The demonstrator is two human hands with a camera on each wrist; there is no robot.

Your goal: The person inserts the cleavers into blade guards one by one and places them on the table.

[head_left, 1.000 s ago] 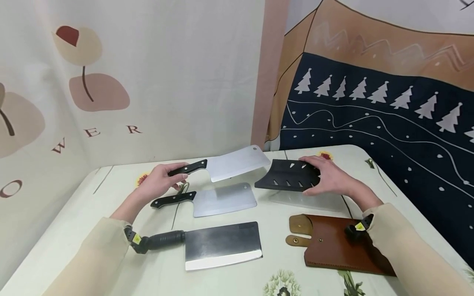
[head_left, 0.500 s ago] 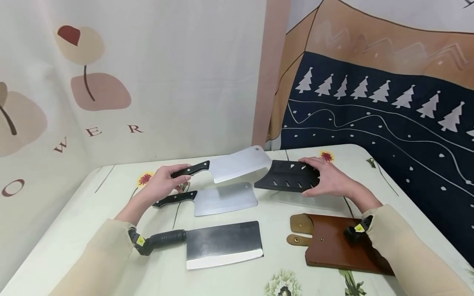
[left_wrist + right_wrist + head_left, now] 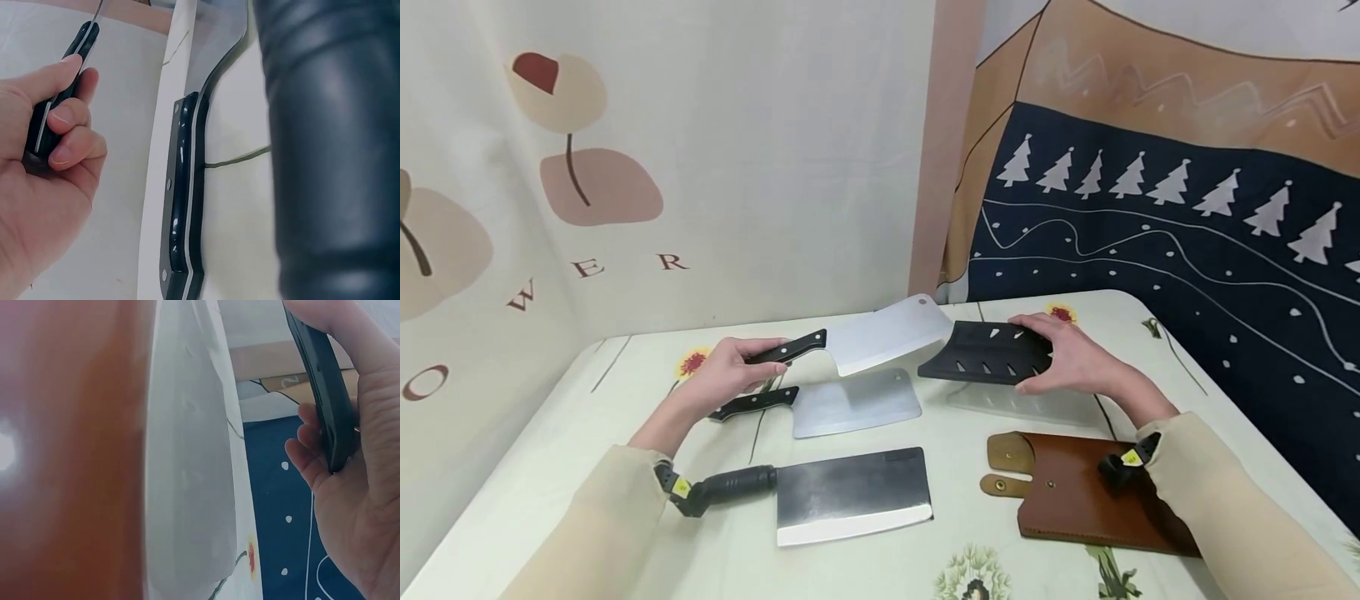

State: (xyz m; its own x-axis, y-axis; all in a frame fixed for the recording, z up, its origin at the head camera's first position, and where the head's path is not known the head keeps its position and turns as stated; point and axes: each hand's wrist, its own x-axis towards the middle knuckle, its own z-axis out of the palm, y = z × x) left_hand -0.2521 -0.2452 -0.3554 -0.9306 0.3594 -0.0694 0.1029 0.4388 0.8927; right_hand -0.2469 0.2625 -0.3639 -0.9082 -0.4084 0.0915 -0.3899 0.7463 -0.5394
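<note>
My left hand (image 3: 724, 372) grips the black riveted handle of a cleaver (image 3: 887, 335), fingers wrapped round it in the left wrist view. The cleaver is raised above the table, its blade pointing right. Facing it, my right hand (image 3: 1070, 353) holds a black slotted blade sheath (image 3: 988, 353) between thumb and fingers, also off the table. The blade's far end is right beside the sheath's left edge; whether they touch, I cannot tell. In the right wrist view the sheath (image 3: 326, 394) is seen edge-on.
A second cleaver (image 3: 856, 405) lies below the raised one, and a broad black-handled cleaver (image 3: 852, 496) lies nearer. On the right, a translucent sheath (image 3: 1022, 407) lies under the black one, with a brown leather sheath (image 3: 1075, 492) in front. A curtain (image 3: 775, 167) hangs behind the table.
My left hand has shifted slightly right, bringing the cleaver's blade closer to the black sheath. My right hand has barely moved and still holds the sheath.
</note>
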